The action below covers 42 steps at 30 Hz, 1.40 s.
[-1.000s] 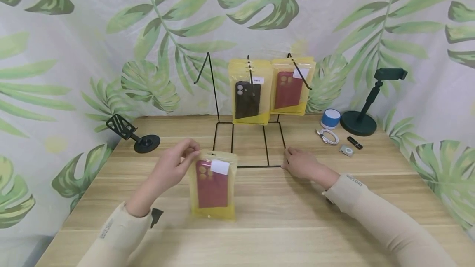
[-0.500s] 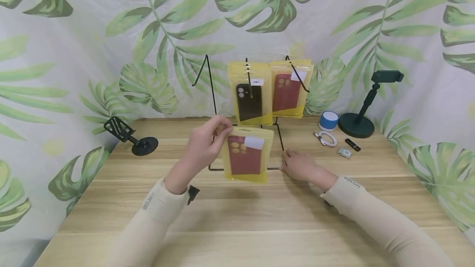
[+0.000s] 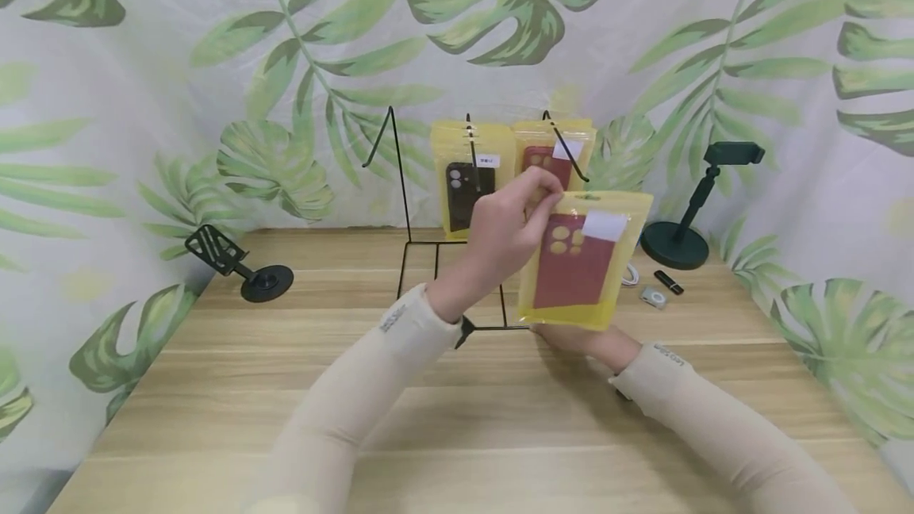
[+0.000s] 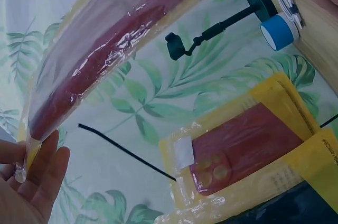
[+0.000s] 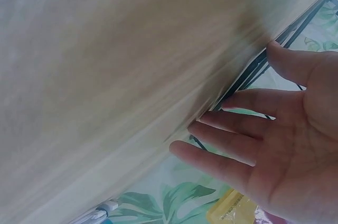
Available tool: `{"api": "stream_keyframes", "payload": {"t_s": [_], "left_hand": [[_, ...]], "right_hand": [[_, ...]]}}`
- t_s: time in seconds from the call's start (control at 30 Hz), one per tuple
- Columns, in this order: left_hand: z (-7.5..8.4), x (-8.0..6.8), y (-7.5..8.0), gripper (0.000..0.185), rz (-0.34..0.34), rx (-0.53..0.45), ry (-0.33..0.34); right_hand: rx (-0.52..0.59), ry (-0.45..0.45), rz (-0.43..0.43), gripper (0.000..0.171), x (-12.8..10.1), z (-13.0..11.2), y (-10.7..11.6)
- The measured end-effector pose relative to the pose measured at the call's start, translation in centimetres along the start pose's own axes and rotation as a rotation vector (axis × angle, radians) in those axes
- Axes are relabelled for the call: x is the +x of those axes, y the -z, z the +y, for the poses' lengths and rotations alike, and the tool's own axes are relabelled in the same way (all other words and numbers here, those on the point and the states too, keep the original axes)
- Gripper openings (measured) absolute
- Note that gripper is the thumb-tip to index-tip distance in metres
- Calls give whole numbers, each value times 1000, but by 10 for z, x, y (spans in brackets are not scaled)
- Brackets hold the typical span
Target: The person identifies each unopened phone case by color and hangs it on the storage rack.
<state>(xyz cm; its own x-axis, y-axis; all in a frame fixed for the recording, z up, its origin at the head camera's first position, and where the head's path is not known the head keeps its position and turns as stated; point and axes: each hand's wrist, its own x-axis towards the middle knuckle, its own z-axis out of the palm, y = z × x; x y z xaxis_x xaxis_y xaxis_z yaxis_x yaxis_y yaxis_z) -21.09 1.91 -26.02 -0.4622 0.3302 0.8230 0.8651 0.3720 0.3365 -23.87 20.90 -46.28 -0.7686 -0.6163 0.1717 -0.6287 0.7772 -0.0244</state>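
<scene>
My left hand [image 3: 516, 216] pinches the top left corner of a yellow-edged clear bag holding a red phone case [image 3: 574, 264], with a white label at its top. That bag hangs in front of the right hook of a black wire display rack [image 3: 401, 181]. Below and partly behind it, my right hand [image 5: 288, 139] rests with fairly straight fingers at the rack's front right base corner, thumb and fingertips touching the wire and table. On the rack's right hook hangs another bagged red phone case [image 4: 248, 147]. Bagged black phone cases [image 3: 464, 201] fill the middle hook.
The rack's left hook [image 3: 378, 141] carries nothing. A black folding phone stand [image 3: 266, 282] stands at the table's left. To the right are a dark green phone stand [image 3: 674, 244], a blue speaker [image 4: 278, 33], a white cable [image 3: 630, 274], a small silver clip-on player [image 3: 653, 297] and a black stick [image 3: 668, 282].
My left hand has carried the bagged red phone case up and to the right, from low over the table to before the right hook. The right hand has stayed at the rack's base.
</scene>
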Motion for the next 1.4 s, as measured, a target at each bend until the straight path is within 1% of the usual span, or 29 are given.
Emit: {"api": "stream_keyframes", "payload": {"t_s": [0.03, 0.07, 0.1, 0.13, 0.2, 0.23, 0.3, 0.37, 0.47, 0.57, 0.63, 0.7, 0.9, 1.03, 1.13, 1.3, 1.4], "left_hand": [[0, 4, -4, 7, 2, 8, 14], [0, 7, -7, 8, 3, 14, 30], [-1, 10, -9, 8, 4, 21, 44], [-2, 13, -12, 8, 3, 30, 56], [-5, 16, -15, 9, 1, 40, 77], [-6, 17, -17, 9, -1, 44, 85], [-10, 19, -19, 9, -9, 57, 97], [-14, 20, -22, 10, -17, 71, 110], [-19, 21, -26, 11, -30, 97, 129], [-24, 22, -30, 11, -44, 119, 149], [-28, 23, -33, 12, -47, 132, 156], [-31, 24, -36, 12, -48, 147, 162], [-42, 28, -44, 13, -15, 204, 181], [-49, 29, -48, 13, 9, 252, 196], [-53, 30, -52, 14, 30, 292, 204], [-60, 35, -60, 15, 65, 390, 232], [-66, 39, -65, 16, 74, 419, 246]], "right_hand": [[-60, -29, -6, 22, 0, -16, 20], [-73, -59, -28, 25, 0, -30, 36], [-15, -125, -73, 30, 1, -39, 46], [-17, -172, -117, 36, 2, -46, 54], [60, -247, -191, 48, 5, -48, 56], [82, -270, -215, 49, 6, -48, 56], [103, -303, -224, 51, 8, -43, 49], [63, -279, -227, 50, 9, -37, 42], [-59, -206, -252, 50, 8, -30, 34], [-100, -199, -289, 55, 8, -26, 30], [-92, -227, -308, 57, 8, -26, 29], [-47, -273, -319, 59, 7, -26, 30], [-1, -305, -331, 60, 7, -30, 33], [-10, -300, -324, 59, 7, -30, 33], [-33, -285, -301, 59, 6, -30, 32], [-52, -258, -264, 58, 4, -28, 32], [-53, -252, -252, 58, 4, -28, 32]]}}
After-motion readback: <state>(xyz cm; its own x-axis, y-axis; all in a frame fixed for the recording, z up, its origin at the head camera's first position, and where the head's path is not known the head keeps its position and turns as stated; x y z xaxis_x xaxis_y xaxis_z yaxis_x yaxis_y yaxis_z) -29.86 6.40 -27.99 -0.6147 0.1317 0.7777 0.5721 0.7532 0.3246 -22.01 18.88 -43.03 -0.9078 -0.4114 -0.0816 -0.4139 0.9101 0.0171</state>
